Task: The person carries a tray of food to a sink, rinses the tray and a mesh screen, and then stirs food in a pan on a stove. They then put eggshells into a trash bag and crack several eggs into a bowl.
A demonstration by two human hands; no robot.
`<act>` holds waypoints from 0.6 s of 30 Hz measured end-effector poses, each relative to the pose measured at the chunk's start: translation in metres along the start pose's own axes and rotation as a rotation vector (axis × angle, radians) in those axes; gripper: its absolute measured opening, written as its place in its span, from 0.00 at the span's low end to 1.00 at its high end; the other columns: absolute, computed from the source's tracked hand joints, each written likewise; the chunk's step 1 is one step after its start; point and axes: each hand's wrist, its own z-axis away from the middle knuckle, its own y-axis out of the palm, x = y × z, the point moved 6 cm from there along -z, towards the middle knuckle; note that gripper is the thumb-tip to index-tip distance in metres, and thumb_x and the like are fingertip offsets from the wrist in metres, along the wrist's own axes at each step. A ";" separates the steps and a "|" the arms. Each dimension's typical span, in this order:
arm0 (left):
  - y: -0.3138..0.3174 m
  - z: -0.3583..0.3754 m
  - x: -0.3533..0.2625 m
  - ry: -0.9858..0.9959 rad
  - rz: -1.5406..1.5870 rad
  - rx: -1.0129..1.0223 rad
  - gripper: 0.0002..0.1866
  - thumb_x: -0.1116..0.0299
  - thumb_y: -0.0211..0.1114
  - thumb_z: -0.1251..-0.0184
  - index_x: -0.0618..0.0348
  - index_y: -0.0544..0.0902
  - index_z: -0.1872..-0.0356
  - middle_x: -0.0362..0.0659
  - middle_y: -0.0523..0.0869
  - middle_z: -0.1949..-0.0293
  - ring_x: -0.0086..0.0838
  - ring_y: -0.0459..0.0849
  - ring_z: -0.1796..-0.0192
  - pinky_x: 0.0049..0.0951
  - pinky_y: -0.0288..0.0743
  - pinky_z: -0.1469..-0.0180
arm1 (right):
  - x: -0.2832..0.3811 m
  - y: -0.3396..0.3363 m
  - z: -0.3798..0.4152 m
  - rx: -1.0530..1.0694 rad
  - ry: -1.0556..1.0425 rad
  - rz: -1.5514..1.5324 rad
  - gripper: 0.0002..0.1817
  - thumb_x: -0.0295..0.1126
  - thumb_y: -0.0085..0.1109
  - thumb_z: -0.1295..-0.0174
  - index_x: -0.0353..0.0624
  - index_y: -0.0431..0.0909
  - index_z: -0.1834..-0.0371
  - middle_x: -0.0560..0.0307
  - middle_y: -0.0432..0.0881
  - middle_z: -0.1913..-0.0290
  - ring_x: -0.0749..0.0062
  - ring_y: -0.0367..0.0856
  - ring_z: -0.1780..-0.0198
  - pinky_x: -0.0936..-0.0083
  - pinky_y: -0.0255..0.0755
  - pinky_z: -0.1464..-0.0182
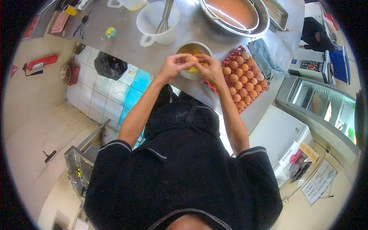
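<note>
Over a metal bowl [207, 47] with yellow egg in it, I hold a brown egg [192, 59] between the fingertips of both hands. My left hand [171, 68] grips it from the left, and my right hand [210, 69] from the right, with fingers closed on the shell. Right of the bowl, a red tray [231, 57] carries several rows of brown eggs. Behind the bowl stands a white plastic jug [147, 23] with a whisk [165, 19] leaning in it.
A large metal basin [264, 27] at the back right holds a pan of orange-brown liquid [234, 13]. A grey-blue cloth [262, 57] lies beside the egg tray. Toward the left are a small tub [110, 32] and black tongs [81, 27]. A black bag [110, 65] sits on the floor.
</note>
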 end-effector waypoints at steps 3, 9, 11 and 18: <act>0.001 0.000 -0.002 0.049 -0.146 0.012 0.24 0.67 0.71 0.36 0.68 0.79 0.42 0.45 0.86 0.50 0.26 0.86 0.51 0.27 0.81 0.48 | -0.009 0.003 0.002 -0.028 -0.015 0.026 0.21 0.41 0.67 0.42 0.40 0.83 0.48 0.47 0.88 0.60 0.67 0.86 0.59 0.71 0.78 0.53; 0.003 0.005 -0.025 0.168 -0.508 -0.046 0.25 0.66 0.75 0.44 0.71 0.82 0.48 0.51 0.89 0.58 0.29 0.89 0.58 0.28 0.83 0.53 | -0.012 0.004 0.007 -0.023 -0.050 0.112 0.23 0.41 0.67 0.44 0.38 0.82 0.48 0.44 0.87 0.59 0.60 0.86 0.59 0.67 0.78 0.53; 0.010 0.007 -0.035 0.217 -0.666 -0.064 0.25 0.66 0.74 0.47 0.70 0.83 0.49 0.53 0.89 0.60 0.31 0.90 0.59 0.28 0.84 0.54 | -0.010 0.004 0.008 -0.010 -0.035 0.142 0.24 0.41 0.68 0.45 0.38 0.82 0.49 0.43 0.87 0.56 0.55 0.87 0.56 0.65 0.79 0.51; 0.015 0.004 -0.036 0.305 -0.741 -0.096 0.25 0.64 0.76 0.49 0.67 0.84 0.50 0.52 0.90 0.58 0.33 0.90 0.56 0.31 0.84 0.52 | -0.021 0.007 0.005 -0.074 -0.135 0.215 0.23 0.40 0.68 0.46 0.40 0.81 0.49 0.42 0.86 0.56 0.52 0.86 0.56 0.63 0.79 0.53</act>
